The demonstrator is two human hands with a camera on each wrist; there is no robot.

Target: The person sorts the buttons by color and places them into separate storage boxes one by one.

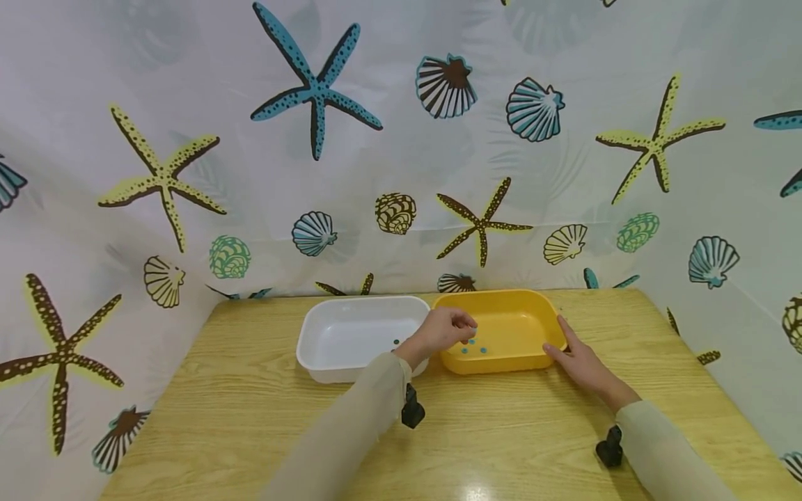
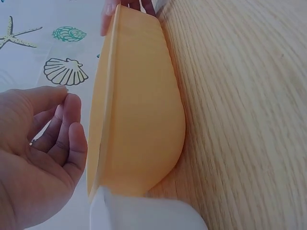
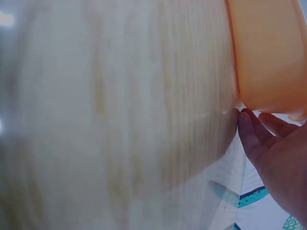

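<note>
Above the left end of the yellow tray (image 1: pixel 501 365), my left hand (image 1: pixel 438 328) pinches a small blue disc between thumb and forefinger. Only a sliver of that disc shows at the fingertips in the left wrist view, where the left hand (image 2: pixel 43 148) is beside the tray's wall (image 2: pixel 139 105). Several little blue discs (image 1: pixel 483 350) lie on the tray's floor beneath. At the tray's right front corner, my right hand (image 1: pixel 583 363) holds the side with thumb and fingers. Seen from the right wrist, the right hand (image 3: pixel 278 153) has its fingertips against the tray's corner (image 3: pixel 268 91).
A white tray (image 1: pixel 319 372) adjoins the yellow one on the left, with a small dark disc (image 1: pixel 396 342) in it, partly behind the left forearm. Both stand on a wooden table (image 1: pixel 489 431). A curtain (image 1: pixel 376 160) printed with starfish and shells encloses the table's back and sides.
</note>
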